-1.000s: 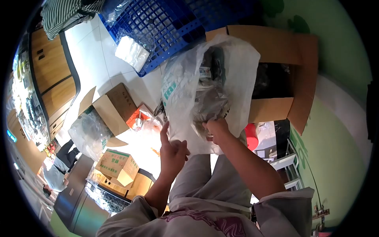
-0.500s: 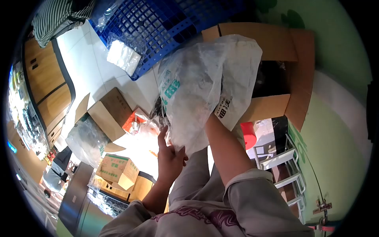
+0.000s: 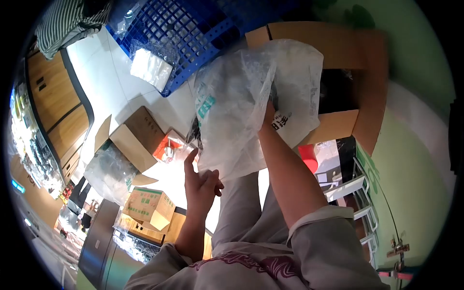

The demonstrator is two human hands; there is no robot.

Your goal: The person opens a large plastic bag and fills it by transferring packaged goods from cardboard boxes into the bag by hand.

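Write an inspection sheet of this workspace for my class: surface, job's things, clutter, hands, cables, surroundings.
Surface: pale tiled floor.
Job's things: translucent plastic bag with green and black print; contents mostly hidden.
Clutter: large open box at right; smaller open box; printed carton; white packet by blue pallet.
Left hand: at the bag's lower edge, index finger extended; grip unclear.
Right hand: at the bag's opening, fingers hidden.
Cables: thin dark line on green wall, possibly a cable.
Surroundings: wooden drawers at left.
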